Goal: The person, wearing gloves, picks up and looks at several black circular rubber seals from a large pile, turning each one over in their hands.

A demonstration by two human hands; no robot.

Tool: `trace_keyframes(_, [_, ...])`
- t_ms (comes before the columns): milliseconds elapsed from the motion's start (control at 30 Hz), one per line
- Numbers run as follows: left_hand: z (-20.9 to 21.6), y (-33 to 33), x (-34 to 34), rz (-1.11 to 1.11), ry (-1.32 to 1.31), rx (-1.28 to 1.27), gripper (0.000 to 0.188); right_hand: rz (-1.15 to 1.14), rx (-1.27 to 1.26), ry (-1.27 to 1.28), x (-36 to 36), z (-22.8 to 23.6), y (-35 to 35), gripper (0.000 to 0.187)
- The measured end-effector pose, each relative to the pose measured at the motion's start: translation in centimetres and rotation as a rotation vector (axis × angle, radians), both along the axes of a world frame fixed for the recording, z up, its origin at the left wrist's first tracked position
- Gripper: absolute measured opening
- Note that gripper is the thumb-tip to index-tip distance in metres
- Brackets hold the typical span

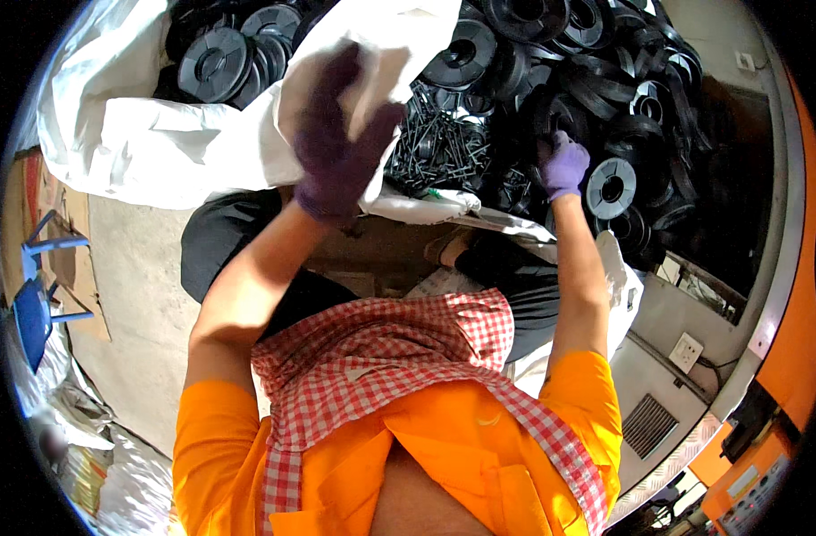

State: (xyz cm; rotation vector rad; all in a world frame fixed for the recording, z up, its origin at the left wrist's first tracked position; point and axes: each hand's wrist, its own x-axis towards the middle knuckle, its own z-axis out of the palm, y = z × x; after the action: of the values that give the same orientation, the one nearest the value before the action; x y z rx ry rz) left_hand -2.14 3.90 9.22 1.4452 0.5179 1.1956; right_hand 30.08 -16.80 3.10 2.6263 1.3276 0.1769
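My right hand (564, 167) is curled at the heaped black reels (596, 89); what it pinches I can't tell from here. My left hand (332, 150) is spread over the white sack (180, 143). The reels look light, stiff, slick: I'd grip a rim.

So the purple-gloved right grip (564, 165) is down among the black spools (636, 138), far right; left grip (336, 156) looks kinda blurry, fingers spread over a white sack (189, 143). Blue chair (33, 326) off left.

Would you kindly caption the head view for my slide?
Gloved right hand among dark spools, gloved left hand over white sack.
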Motion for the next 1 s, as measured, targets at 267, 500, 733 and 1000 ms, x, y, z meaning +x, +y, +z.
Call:
trace_keyframes(267, [-6.8, -4.3, 1.6, -0.617, 0.122, -1.020, 0.061, 0.451, 0.713, 0.657, -18.3, 3.0, 4.9, 0.019])
trace_keyframes(500, [-1.7, -1.3, 2.4, -0.236, 0.499, -0.244, 0.069, -0.207, 0.307, 0.803, -14.3, -15.2, 5.2, 0.031])
trace_keyframes(733, [-1.8, -0.2, 1.8, -0.259, 0.532, -0.371, 0.067, -0.623, 0.312, 0.827, -15.0, -18.8, 7.8, 0.027])
trace_keyframes(1000, [-2.2, 0.5, 2.2, -0.282, 0.544, -0.402, 0.065, -0.501, 0.735, 1.284, -16.4, -11.2, 4.5, 0.009])
